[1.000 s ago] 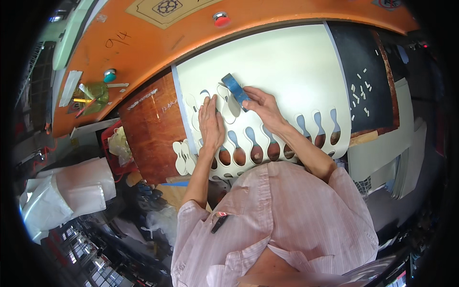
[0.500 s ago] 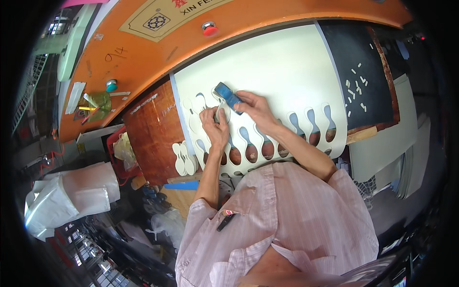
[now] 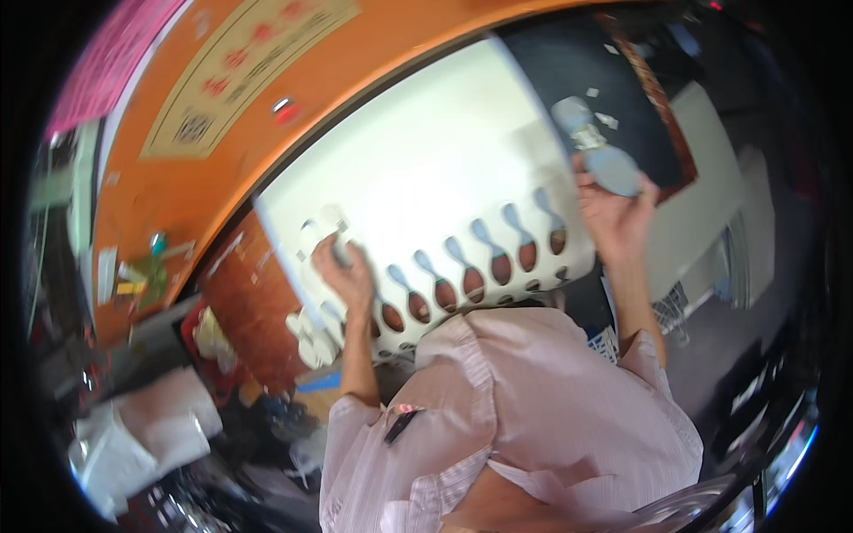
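Note:
In my right hand [image 3: 617, 218], out past the right edge of the white sheet [image 3: 418, 151], is a sole-shaped piece [image 3: 613, 171]. Its near end is a grey-blue oval and its far end is pale; motion blurs its details. My left hand [image 3: 345, 275] rests low over the sheet's left part, thumb and fingers apart, near pale sole-shaped outlines [image 3: 330, 218]. A row of sole-shaped cut-outs [image 3: 473, 282] runs along the sheet's near edge, with brown and bluish surface showing through.
Behind the sheet stretches an orange machine beam [image 3: 364, 75] with a red button [image 3: 283, 110]. A dark board [image 3: 569, 62] carrying small white chips lies at the right. Cut pale soles [image 3: 311, 342] are stacked by the sheet's near left corner, beside a reddish-brown board [image 3: 249, 306].
My right hand has moved from the sheet's left part to beyond its right edge, carrying the piece. My left hand has opened somewhat. The whole view has turned and shifted.

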`<move>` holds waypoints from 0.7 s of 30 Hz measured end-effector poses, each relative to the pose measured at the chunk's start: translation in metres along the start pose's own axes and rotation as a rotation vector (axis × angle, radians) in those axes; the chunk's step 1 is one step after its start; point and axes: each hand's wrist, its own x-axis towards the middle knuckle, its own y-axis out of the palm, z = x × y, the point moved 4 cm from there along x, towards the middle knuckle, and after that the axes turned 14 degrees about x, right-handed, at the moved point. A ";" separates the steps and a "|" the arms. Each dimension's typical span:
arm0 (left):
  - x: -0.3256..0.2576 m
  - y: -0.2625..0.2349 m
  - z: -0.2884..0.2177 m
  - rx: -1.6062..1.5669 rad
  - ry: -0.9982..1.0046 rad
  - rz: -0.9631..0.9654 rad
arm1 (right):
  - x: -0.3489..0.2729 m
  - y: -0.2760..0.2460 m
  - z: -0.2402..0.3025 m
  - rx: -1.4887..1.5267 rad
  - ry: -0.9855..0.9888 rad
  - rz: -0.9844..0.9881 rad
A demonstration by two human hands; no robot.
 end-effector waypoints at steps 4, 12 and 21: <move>0.001 -0.001 -0.003 0.008 -0.038 0.069 | -0.004 -0.030 0.022 0.136 0.081 -0.340; 0.002 -0.006 -0.006 0.009 -0.079 0.027 | -0.026 0.036 0.053 -1.459 -0.680 -0.059; 0.001 0.048 -0.184 -1.080 -0.160 0.841 | -0.025 0.027 -0.075 -1.647 -0.606 0.475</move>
